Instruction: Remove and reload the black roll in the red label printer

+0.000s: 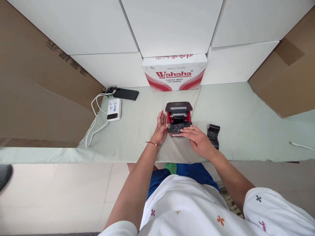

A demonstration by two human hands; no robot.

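Note:
A small red and black device sits on the cloth-covered table with its dark lid raised, a shiny black roll showing inside. My left hand is against its left side, thumb on the front left corner and the other fingers spread upward. The fingers of my right hand lie extended on the dark front part, near its right end. To the right of that hand is a black ribbon roll, partly unwound, its lower end beside my wrist.
Behind the device stands a Wahaha carton against white boxes. At the left are a white power bank with a looped cable and a black phone. Brown cardboard flanks both sides. A white cable end lies far right.

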